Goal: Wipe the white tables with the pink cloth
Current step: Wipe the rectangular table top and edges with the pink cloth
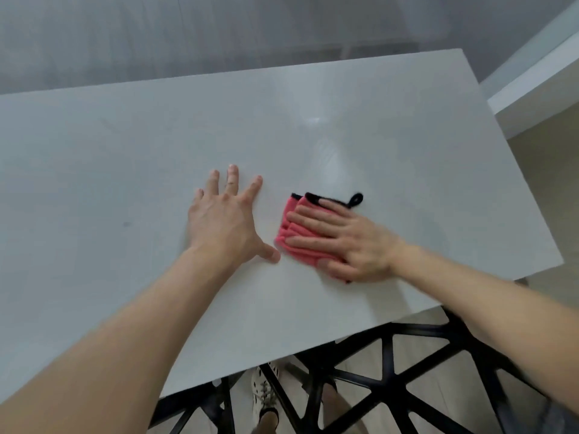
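Note:
A white table (125,145) fills most of the view. A folded pink cloth (289,228) with black trim and a black hanging loop lies on it right of centre. My right hand (347,239) presses flat on the cloth, fingers spread and pointing left, and covers most of it. My left hand (225,217) rests flat on the bare tabletop just left of the cloth, fingers apart, its thumb tip almost touching the cloth's edge.
A second white table (539,89) stands at the upper right, with a gap between the two. A black lattice chair (391,380) sits under the near table edge. A small dark mark (127,224) shows on the tabletop at left.

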### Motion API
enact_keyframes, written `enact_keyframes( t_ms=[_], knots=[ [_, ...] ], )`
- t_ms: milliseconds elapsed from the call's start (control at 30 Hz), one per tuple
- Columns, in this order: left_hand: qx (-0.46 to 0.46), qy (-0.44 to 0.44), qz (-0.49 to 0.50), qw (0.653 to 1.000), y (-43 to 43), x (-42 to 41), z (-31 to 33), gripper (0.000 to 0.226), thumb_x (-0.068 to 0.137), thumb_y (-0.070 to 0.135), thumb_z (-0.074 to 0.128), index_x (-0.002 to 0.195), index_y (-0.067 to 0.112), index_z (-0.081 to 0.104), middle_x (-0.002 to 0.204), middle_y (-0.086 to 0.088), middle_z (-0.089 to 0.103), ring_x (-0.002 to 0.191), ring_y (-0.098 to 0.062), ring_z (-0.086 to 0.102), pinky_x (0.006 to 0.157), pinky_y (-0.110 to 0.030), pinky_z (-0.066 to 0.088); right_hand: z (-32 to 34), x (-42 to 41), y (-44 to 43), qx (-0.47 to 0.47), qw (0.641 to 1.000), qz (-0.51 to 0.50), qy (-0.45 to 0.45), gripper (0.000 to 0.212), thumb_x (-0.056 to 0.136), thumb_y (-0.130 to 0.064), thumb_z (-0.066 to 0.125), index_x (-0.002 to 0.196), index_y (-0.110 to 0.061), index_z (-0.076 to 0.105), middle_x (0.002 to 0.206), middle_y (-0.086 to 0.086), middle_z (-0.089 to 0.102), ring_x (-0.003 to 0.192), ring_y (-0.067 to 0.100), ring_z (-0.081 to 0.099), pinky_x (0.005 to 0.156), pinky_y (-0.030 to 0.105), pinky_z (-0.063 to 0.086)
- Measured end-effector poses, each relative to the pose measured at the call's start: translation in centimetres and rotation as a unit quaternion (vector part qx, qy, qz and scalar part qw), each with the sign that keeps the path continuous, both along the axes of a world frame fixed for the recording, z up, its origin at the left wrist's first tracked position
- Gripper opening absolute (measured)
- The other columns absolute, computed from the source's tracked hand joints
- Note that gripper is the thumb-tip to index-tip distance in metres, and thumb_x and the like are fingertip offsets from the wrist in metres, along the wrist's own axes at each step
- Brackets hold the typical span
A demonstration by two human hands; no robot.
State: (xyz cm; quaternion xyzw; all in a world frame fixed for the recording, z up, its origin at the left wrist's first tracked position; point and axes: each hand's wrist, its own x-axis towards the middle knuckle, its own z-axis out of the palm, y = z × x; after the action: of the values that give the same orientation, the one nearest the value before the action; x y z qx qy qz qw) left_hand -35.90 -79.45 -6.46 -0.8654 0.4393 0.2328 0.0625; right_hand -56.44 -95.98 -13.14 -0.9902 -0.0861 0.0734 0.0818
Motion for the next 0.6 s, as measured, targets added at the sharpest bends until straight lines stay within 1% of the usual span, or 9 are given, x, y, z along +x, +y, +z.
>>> enact_keyframes(
  t_ms=[33,100,167,200,267,367,467,533,600],
  knots=[
    [-0.001,0.002,0.001,1.000,-0.1,0.0,0.0,0.154,0.051,0.089,0.086,0.171,0.046,0.000,0.182,0.002,-0.007,0.168,-0.029,-0.004,0.131,-0.051,0.021,-0.2,1.0,-3.1,-0.002,1.000,-0.014,-0.008,0.065,0.107,-0.045,0.049,0.169,-0.028,0.039,0.180,0.007,0.021,0.169,0.029,0.009,0.137,0.051,0.006],
    [-0.004,0.008,0.004,1.000,-0.2,0.1,-0.1,0.154,0.050,0.088,0.088,0.171,0.047,0.001,0.182,0.004,-0.007,0.168,-0.028,-0.003,0.131,-0.051,0.021,-0.5,5.0,-9.6,-0.012,0.979,-0.201,-0.044,0.070,0.102,-0.056,0.038,0.169,-0.034,0.034,0.180,0.008,0.020,0.169,0.028,0.011,0.137,0.052,0.007],
    [-0.005,0.005,0.011,1.000,-0.1,0.0,-0.2,0.154,0.050,0.088,0.088,0.170,0.048,0.001,0.182,0.004,-0.007,0.168,-0.027,-0.004,0.131,-0.051,0.021,-0.5,9.4,-12.6,-0.015,0.904,-0.427,-0.031,0.077,0.099,-0.060,0.020,0.172,-0.038,0.018,0.183,0.004,0.010,0.169,0.022,0.003,0.136,0.051,0.000],
    [-0.005,0.004,0.014,1.000,-0.1,0.0,-0.2,0.154,0.050,0.087,0.088,0.170,0.048,0.001,0.182,0.005,-0.007,0.168,-0.027,-0.004,0.131,-0.051,0.021,-0.9,11.0,-12.1,-0.015,0.876,-0.482,-0.032,0.077,0.100,-0.057,0.017,0.174,-0.035,0.015,0.183,0.003,0.008,0.169,0.021,0.002,0.136,0.050,-0.002],
    [-0.007,0.008,0.017,1.000,-0.1,0.1,-0.2,0.154,0.049,0.087,0.089,0.170,0.048,0.002,0.182,0.004,-0.007,0.168,-0.027,-0.004,0.132,-0.051,0.020,-1.1,11.9,-8.1,-0.012,0.893,-0.447,-0.039,0.074,0.103,-0.051,0.020,0.174,-0.029,0.018,0.183,0.005,0.009,0.170,0.022,0.002,0.136,0.053,-0.002],
    [-0.007,0.014,0.018,1.000,-0.1,0.1,0.1,0.155,0.048,0.088,0.088,0.171,0.048,0.002,0.182,0.004,-0.007,0.168,-0.027,-0.004,0.132,-0.051,0.019,-0.8,6.0,-1.6,-0.011,0.983,-0.178,-0.034,0.066,0.110,-0.045,0.034,0.173,-0.027,0.026,0.182,0.008,0.012,0.170,0.026,0.003,0.136,0.057,0.004],
    [-0.002,0.020,0.023,1.000,-0.2,-0.1,0.2,0.156,0.048,0.088,0.088,0.171,0.047,0.000,0.182,0.004,-0.009,0.168,-0.027,-0.006,0.133,-0.049,0.017,-0.2,2.1,-5.0,-0.016,1.000,-0.003,0.006,0.066,0.110,-0.045,0.048,0.172,-0.032,0.029,0.182,0.004,0.012,0.170,0.026,0.004,0.137,0.055,0.006],
    [-0.001,0.024,0.027,0.999,-0.4,-0.1,0.2,0.156,0.048,0.086,0.089,0.170,0.048,0.001,0.182,0.005,-0.009,0.168,-0.026,-0.007,0.133,-0.048,0.016,0.0,4.7,-11.0,-0.027,0.991,-0.128,-0.002,0.068,0.107,-0.056,0.039,0.171,-0.039,0.025,0.183,0.003,0.009,0.170,0.024,0.003,0.136,0.057,0.009],
    [-0.005,0.027,0.037,0.999,-0.5,-0.2,0.1,0.156,0.047,0.084,0.091,0.170,0.049,0.002,0.182,0.006,-0.009,0.168,-0.025,-0.008,0.134,-0.048,0.015,-0.1,9.1,-15.4,-0.019,0.935,-0.355,-0.001,0.074,0.102,-0.063,0.024,0.172,-0.041,0.016,0.184,0.001,0.003,0.170,0.021,-0.002,0.136,0.055,0.004]
  ],
)
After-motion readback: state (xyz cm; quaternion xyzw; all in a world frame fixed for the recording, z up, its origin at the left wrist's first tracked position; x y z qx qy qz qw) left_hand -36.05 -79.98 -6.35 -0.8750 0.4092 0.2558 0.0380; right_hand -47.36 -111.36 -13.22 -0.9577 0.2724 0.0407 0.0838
